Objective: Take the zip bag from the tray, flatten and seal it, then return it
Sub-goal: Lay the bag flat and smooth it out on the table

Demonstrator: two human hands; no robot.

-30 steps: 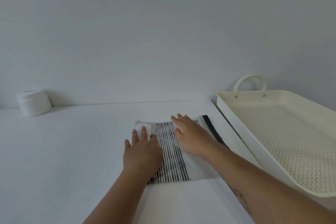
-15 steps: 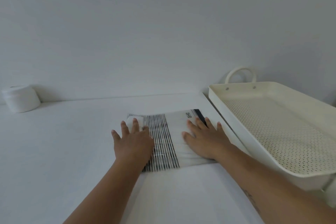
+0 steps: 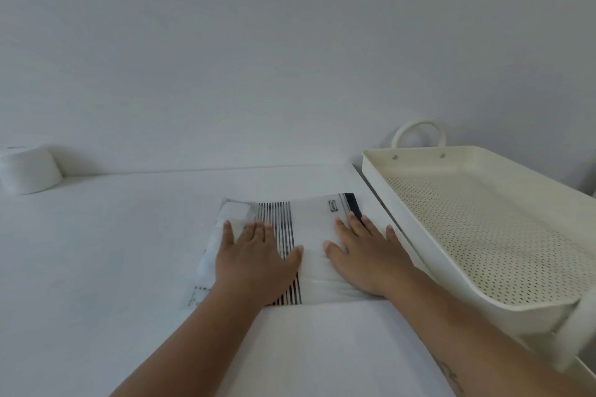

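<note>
Pressing flat — hands (image 3: 311, 256) on zip bag (image 3: 311, 222)

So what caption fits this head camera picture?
Both hands, left and right, press the zip bag flat beside the tray.

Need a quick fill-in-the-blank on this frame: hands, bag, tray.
1. Both hands lie ____ on the zip bag.
2. The tray holds ____.
3. The bag's dark zip strip is nearest the ____ hand.
4. The left hand covers part of the bag's ____.

Answers: flat; nothing; right; stripes
</note>
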